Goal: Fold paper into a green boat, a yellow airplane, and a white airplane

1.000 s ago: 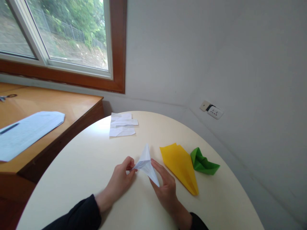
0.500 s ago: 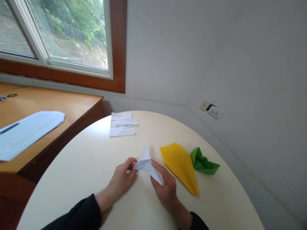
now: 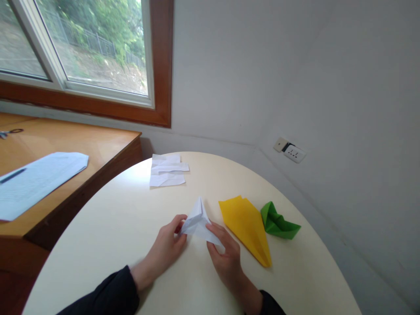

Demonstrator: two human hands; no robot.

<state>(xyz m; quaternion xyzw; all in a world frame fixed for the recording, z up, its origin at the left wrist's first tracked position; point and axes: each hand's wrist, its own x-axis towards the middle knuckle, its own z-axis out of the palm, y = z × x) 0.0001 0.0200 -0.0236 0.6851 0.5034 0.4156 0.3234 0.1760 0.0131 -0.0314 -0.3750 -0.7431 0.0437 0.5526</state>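
A folded white paper shape (image 3: 198, 223), pointed at both ends, sits just above the cream round table (image 3: 114, 227). My left hand (image 3: 166, 247) pinches its left corner between thumb and fingers. My right hand (image 3: 226, 258) grips its lower right point from beneath. Both sleeves are dark. Just to the right lies a yellow paper plane (image 3: 246, 225), and beyond it a green folded paper boat (image 3: 277, 222).
Creased white paper pieces (image 3: 166, 170) lie at the table's far side. A wooden desk (image 3: 82, 144) on the left carries a printed sheet (image 3: 36, 179) with a pen. A window stands behind it; a wall socket (image 3: 293, 153) sits at the right.
The white paper shape has tilted and spread slightly wider between my hands. My right fingers have curled further round its lower point. My left hand has barely shifted.
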